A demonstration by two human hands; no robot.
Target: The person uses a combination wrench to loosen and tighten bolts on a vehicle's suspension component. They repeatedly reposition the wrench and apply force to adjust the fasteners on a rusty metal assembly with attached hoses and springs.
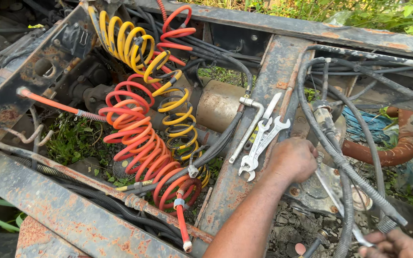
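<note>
Right hand [394,244] at near right edge, closed on thin metal tool [359,235] beside grey corrugated hose [342,165]. Left hand [292,158] farther in, fingers curled, grip contents hidden. Wrenches [260,141] just left of it on rusty crossmember [244,162], long axis near-left to far-right. Coiled air hoses [142,138] crowding left.

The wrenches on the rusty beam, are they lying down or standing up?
Lying down. The wrenches rest flat in a loose bunch on the rusty beam, their open ends showing at both ends, just beside the left hand.
</note>
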